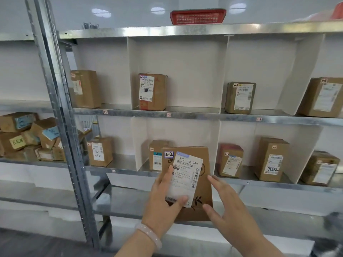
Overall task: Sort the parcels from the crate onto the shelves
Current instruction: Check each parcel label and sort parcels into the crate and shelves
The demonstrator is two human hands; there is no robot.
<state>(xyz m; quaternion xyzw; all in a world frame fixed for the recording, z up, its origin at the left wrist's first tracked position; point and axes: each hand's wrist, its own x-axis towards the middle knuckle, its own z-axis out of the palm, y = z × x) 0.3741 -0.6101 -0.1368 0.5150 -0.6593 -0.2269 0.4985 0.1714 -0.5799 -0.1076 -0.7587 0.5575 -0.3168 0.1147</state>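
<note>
Your left hand [161, 205] wears a smooth pale-pink translucent bangle [148, 235] round its wrist, low in the frame's centre; your right hand [224, 204] and both forearms are bare.

My left hand [163, 201] covers the parcel [204, 190] at its lower left corner; fine print on its label [187, 175] is too blurred to read; the parcel hides the right side of the box behind [157, 154]; whether my right hand [228, 206] touches the parcel, I cannot tell; the far-right box [323, 97] on the upper row is cut by the frame edge; in the bottom right corner there is only a dark blur [334, 219].
</note>
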